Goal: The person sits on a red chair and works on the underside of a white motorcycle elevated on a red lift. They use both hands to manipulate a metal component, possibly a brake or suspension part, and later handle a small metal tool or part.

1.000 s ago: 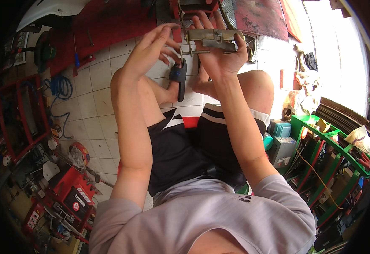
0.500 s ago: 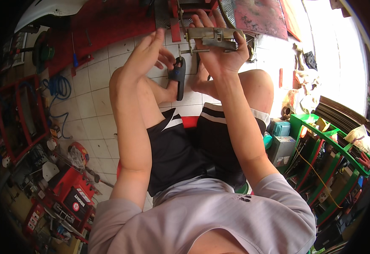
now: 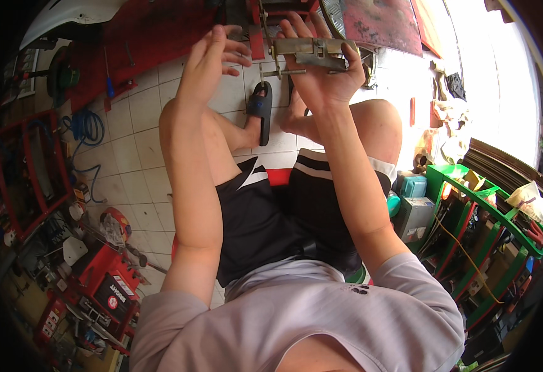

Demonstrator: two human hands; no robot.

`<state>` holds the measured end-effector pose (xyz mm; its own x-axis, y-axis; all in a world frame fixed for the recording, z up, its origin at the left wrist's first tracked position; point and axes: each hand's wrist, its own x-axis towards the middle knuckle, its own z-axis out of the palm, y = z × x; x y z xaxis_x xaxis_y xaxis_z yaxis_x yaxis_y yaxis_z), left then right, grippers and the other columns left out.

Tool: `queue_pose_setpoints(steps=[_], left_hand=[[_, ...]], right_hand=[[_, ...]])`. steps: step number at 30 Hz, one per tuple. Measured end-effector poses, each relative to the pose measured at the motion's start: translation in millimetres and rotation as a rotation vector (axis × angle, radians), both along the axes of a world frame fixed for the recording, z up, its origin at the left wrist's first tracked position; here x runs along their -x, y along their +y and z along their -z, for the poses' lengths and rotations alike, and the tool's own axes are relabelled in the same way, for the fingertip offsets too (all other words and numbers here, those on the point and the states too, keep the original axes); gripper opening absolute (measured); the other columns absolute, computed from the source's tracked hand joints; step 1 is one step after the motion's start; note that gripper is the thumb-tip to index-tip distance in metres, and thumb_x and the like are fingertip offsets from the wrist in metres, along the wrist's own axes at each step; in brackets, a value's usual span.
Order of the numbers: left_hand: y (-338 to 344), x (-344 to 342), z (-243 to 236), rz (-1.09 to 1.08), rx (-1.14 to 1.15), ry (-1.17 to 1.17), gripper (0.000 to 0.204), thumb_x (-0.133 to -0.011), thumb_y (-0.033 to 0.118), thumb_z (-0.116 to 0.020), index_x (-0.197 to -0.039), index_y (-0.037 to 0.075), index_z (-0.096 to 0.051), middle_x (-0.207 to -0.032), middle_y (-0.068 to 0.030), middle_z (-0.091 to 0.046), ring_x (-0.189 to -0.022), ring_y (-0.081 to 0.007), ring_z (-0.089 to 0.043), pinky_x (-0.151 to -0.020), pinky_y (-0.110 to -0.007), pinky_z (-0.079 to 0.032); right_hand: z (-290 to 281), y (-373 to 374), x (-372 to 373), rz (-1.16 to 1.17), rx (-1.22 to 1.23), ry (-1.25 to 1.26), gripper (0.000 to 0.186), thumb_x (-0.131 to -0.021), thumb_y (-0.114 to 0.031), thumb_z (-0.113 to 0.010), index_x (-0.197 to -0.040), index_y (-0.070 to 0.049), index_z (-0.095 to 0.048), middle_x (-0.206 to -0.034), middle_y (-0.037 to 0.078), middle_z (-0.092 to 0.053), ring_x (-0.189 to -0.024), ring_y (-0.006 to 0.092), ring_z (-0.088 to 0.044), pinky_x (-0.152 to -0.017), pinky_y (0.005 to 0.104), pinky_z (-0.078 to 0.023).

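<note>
Across the upturned palm of my right hand lies a worn, tan-grey metal bracket, long and flat, with my thumb over its right end. A thin metal rod sticks out below it, at its left end. To the left my left hand is raised, fingers spread, with nothing in it and a gap between it and the bracket. Behind the bracket, parts of the red metal frame are hidden by my right hand.
My feet, one in a dark sandal, rest on white floor tiles. A red platform stretches across the far side. At left are a coiled blue hose and a red machine; at right stands a green rack with tools.
My left hand has moved slightly up and left, its fingers spreading more. My right hand and the metal bracket stay nearly in place.
</note>
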<state>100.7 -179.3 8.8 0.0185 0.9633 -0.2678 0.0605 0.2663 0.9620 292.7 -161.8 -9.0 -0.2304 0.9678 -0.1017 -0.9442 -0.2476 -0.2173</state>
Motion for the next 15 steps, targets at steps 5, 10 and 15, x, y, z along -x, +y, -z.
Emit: queue_pose_setpoints(steps=[5, 10, 15], left_hand=[[-1.3, -5.3, -16.9, 0.116, 0.017, -0.084, 0.069, -0.099, 0.059, -0.035, -0.13, 0.0, -0.051, -0.092, -0.0078, -0.067, -0.088, -0.0159, -0.064, -0.069, -0.028, -0.049], [-8.4, 1.2, -5.5, 0.272, 0.453, 0.076, 0.07, -0.098, 0.06, -0.035, -0.131, 0.0, -0.051, -0.093, -0.0078, -0.067, -0.085, -0.0159, -0.064, -0.069, -0.028, -0.049], [5.9, -0.8, -6.3, 0.008, -0.164, 0.019, 0.073, -0.097, 0.063, -0.032, -0.128, 0.0, -0.053, -0.095, -0.011, -0.067, -0.078, -0.0161, -0.066, -0.068, -0.028, -0.049]], right_hand=[[0.9, 0.8, -2.9, -0.003, -0.008, -0.01, 0.076, -0.081, -0.037, -0.046, -0.144, 0.001, -0.028, -0.146, 0.029, -0.034, -0.134, 0.0437, -0.038, -0.114, 0.0513, -0.028], [0.8, 0.8, -2.3, -0.015, -0.013, 0.008, 0.076, -0.081, -0.037, -0.045, -0.144, 0.002, -0.028, -0.147, 0.029, -0.034, -0.134, 0.0435, -0.037, -0.114, 0.0515, -0.027], [1.5, 1.2, -1.6, -0.005, 0.027, 0.073, 0.068, -0.081, -0.036, -0.047, -0.135, 0.004, -0.038, -0.138, 0.031, -0.042, -0.127, 0.0443, -0.044, -0.109, 0.0513, -0.034]])
